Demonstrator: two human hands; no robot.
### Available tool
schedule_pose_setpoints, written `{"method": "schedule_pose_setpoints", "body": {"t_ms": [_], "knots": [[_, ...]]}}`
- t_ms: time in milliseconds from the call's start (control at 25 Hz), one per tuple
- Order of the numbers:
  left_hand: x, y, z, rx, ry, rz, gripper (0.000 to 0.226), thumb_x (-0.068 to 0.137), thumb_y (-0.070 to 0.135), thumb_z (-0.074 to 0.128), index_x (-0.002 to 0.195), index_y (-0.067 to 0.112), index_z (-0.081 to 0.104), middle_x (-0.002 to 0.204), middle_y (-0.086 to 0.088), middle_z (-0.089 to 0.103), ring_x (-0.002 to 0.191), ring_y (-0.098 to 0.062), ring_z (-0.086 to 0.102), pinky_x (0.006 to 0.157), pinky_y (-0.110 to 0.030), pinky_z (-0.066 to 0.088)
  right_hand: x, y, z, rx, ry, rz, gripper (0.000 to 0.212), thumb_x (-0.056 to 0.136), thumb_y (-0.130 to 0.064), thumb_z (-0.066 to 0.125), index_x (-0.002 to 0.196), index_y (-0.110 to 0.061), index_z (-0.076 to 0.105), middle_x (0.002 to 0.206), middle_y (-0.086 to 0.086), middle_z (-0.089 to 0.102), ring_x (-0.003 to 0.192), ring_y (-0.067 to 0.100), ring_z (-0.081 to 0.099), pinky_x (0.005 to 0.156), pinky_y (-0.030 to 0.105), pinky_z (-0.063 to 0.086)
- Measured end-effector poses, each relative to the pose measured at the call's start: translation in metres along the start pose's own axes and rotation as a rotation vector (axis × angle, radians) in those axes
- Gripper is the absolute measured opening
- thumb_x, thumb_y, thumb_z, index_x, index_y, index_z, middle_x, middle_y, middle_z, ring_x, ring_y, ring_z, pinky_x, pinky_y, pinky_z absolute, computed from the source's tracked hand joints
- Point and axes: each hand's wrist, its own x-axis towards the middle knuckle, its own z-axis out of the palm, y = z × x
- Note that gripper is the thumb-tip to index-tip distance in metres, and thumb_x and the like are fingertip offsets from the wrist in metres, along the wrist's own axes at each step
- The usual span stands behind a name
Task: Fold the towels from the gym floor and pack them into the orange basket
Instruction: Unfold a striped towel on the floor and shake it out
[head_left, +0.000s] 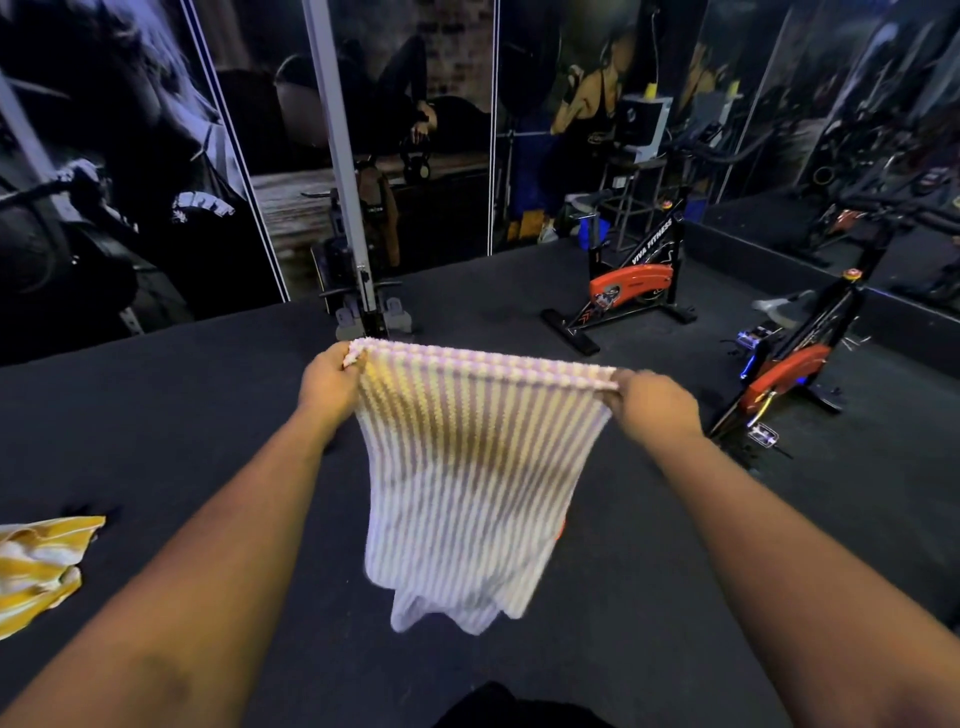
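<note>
While the left hand (327, 382) and right hand (655, 402) each pinch a top corner, the striped towel (467, 478) hangs lengthwise at frame centre. Both hands sit level, equally near; the next fold likely brings them together.

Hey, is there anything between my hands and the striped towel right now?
No. The left hand and right hand each already pinch a top corner of the striped towel, which hangs between them.

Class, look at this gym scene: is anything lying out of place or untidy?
Yes. A yellow and white towel lies crumpled on the dark floor at the left edge, unfolded, apart from the striped towel held up by both hands.
</note>
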Motion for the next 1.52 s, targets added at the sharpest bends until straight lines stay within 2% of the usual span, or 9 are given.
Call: {"method": "schedule_pose_setpoints", "body": {"t_ms": [240, 480, 600, 680, 840, 1080, 1240, 1400, 1520], "knots": [[0.002, 0.001, 0.005, -0.210, 0.021, -0.143, 0.014, 0.104, 0.029, 0.054, 0.100, 0.023, 0.066, 0.091, 0.001, 0.067, 0.087, -0.023, 0.063, 0.070, -0.035, 0.047, 0.018, 0.006, -0.030, 0.588, 0.078, -0.031, 0.027, 0.085, -0.033, 0.075, 0.075, -0.019, 0.054, 0.072, -0.001, 0.063, 0.074, 0.026, 0.062, 0.061, 0.035, 0.043], [-0.003, 0.007, 0.007, -0.430, 0.003, -0.166, 0.016, 0.102, 0.029, 0.059, 0.092, 0.021, 0.069, 0.074, 0.007, 0.064, 0.065, -0.011, 0.056, 0.055, -0.028, 0.041, 0.011, 0.007, -0.026, 1.280, 0.016, 0.105, 0.036, 0.087, -0.006, 0.077, 0.115, -0.019, 0.058, 0.083, 0.008, 0.071, 0.074, 0.022, 0.070, 0.061, 0.040, 0.058], [-0.007, 0.012, 0.010, -0.418, 0.040, -0.212, 0.031, 0.097, 0.031, 0.064, 0.087, 0.002, 0.063, 0.072, -0.006, 0.050, 0.066, -0.021, 0.044, 0.060, -0.035, 0.036, 0.010, -0.003, -0.026, 1.350, -0.002, 0.236, 0.020, 0.088, -0.005, 0.076, 0.106, -0.002, 0.069, 0.077, 0.004, 0.075, 0.064, 0.015, 0.071, 0.050, 0.027, 0.055], [-0.015, 0.024, 0.016, -0.427, 0.073, -0.264, 0.030, 0.093, 0.030, 0.065, 0.073, 0.011, 0.056, 0.070, -0.007, 0.042, 0.066, -0.022, 0.039, 0.059, -0.038, 0.032, 0.006, -0.015, -0.023, 1.382, 0.028, 0.329, 0.008, 0.086, -0.008, 0.077, 0.086, -0.005, 0.070, 0.072, 0.006, 0.072, 0.056, 0.015, 0.065, 0.047, 0.024, 0.051], [-0.045, 0.051, 0.033, -0.395, 0.118, -0.249, 0.037, 0.084, 0.034, 0.062, 0.060, 0.021, 0.036, 0.061, 0.000, 0.035, 0.061, -0.019, 0.035, 0.058, -0.035, 0.029, -0.010, -0.044, -0.014, 1.499, 0.117, 0.440, 0.023, 0.086, -0.012, 0.074, 0.074, -0.015, 0.054, 0.069, 0.012, 0.057, 0.052, 0.020, 0.054, 0.048, 0.030, 0.046], [-0.097, 0.085, 0.072, -0.209, 0.052, -0.076, 0.041, 0.090, 0.032, 0.063, 0.059, 0.016, 0.042, 0.057, -0.007, 0.050, 0.069, -0.040, 0.057, 0.056, -0.037, 0.030, -0.045, -0.108, 0.000, 1.441, 0.200, 0.207, 0.012, 0.084, -0.019, 0.074, 0.081, -0.015, 0.063, 0.072, 0.000, 0.064, 0.068, 0.013, 0.056, 0.064, 0.035, 0.047], [-0.126, 0.097, 0.091, -0.171, -0.023, 0.048, 0.030, 0.099, 0.041, 0.055, 0.088, 0.015, 0.067, 0.083, -0.003, 0.074, 0.084, -0.024, 0.068, 0.062, -0.031, 0.041, -0.066, -0.137, 0.001, 1.399, 0.158, 0.054, 0.008, 0.088, -0.026, 0.071, 0.084, -0.020, 0.067, 0.078, 0.003, 0.073, 0.071, 0.013, 0.064, 0.067, 0.039, 0.053], [-0.129, 0.093, 0.089, -0.282, -0.166, 0.098, 0.051, 0.090, 0.062, 0.056, 0.101, 0.014, 0.067, 0.088, -0.003, 0.073, 0.085, -0.022, 0.070, 0.072, -0.040, 0.052, -0.070, -0.138, -0.007, 1.439, 0.006, -0.101, 0.025, 0.094, -0.017, 0.052, 0.089, -0.021, 0.076, 0.085, -0.007, 0.075, 0.079, 0.005, 0.067, 0.073, 0.027, 0.054], [-0.118, 0.079, 0.082, -0.450, -0.228, 0.085, 0.027, 0.087, 0.030, 0.078, 0.106, 0.012, 0.070, 0.094, -0.008, 0.076, 0.087, -0.023, 0.072, 0.079, -0.046, 0.056, -0.060, -0.126, -0.017, 1.423, -0.186, -0.188, 0.040, 0.095, -0.019, 0.042, 0.113, -0.006, 0.076, 0.111, -0.006, 0.073, 0.101, 0.003, 0.065, 0.092, 0.027, 0.050]]}}
